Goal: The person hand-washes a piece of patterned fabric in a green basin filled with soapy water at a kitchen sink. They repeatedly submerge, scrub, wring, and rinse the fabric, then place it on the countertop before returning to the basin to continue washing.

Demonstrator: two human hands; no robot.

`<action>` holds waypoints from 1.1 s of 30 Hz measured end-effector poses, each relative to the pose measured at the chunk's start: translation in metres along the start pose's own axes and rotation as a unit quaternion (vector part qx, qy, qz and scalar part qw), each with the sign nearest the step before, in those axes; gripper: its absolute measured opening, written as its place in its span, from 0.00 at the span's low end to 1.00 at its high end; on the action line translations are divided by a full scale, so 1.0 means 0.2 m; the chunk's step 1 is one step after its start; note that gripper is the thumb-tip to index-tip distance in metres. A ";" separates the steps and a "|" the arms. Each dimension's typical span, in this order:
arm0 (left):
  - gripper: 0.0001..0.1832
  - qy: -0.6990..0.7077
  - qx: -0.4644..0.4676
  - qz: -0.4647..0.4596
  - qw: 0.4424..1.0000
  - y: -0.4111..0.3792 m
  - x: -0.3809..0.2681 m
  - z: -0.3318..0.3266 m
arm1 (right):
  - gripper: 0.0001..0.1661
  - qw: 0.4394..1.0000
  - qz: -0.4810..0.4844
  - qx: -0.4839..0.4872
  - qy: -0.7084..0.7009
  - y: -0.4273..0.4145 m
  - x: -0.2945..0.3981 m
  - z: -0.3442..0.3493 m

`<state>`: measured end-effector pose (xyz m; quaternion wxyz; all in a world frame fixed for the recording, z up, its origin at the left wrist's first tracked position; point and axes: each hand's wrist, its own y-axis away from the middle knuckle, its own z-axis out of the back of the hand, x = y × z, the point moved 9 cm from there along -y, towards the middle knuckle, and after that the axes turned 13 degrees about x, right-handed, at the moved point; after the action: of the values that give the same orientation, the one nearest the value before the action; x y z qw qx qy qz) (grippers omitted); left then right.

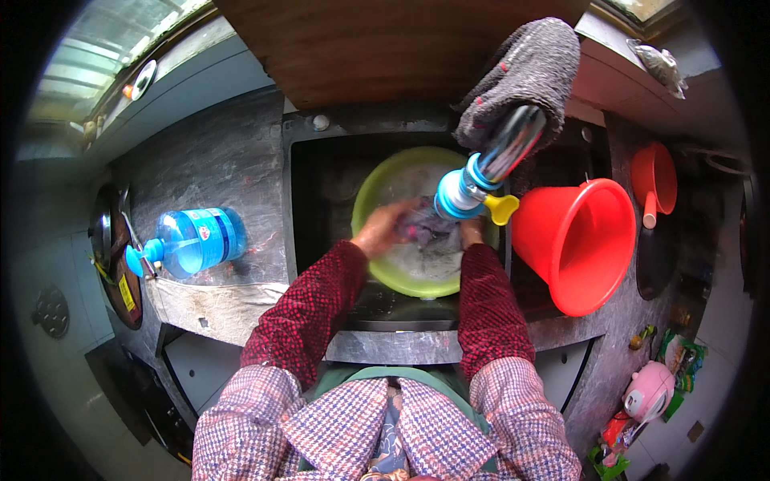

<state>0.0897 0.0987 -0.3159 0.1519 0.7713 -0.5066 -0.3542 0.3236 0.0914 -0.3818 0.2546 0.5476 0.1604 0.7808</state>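
Note:
A yellow-green plastic basin (415, 288) with cloudy, sudsy water stands in the dark sink (325, 180). Within it, my left hand (385, 227) grips the left side of a wet greyish cloth (430, 228) with a pink spot; the hand is blurred. My right hand (472, 231) is at the cloth's right side, largely hidden behind the faucet's end, so its fingers cannot be made out. Above the basin hangs a chrome faucet (514, 141) with a blue-and-white nozzle (460, 192) and a yellow lever (502, 208). A grey knitted cloth (526, 66) is draped over the faucet.
A red bucket (541, 240) lies tilted at the sink's right, with an orange-red dipper (656, 174) beyond it. On the left counter lie a blue pump bottle (201, 240) and a beige cloth (210, 306). A brown wooden board (397, 48) rises behind the sink.

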 end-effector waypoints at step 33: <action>0.28 -0.121 -0.126 -0.065 0.982 0.35 -0.14 -0.06 | 0.20 0.956 0.063 0.243 0.150 0.49 0.66 -0.30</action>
<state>0.0450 0.0910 -0.2543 0.1620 0.7283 -0.4216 -0.5153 0.2102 0.0887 -0.2487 0.0374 0.4788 0.3469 0.8056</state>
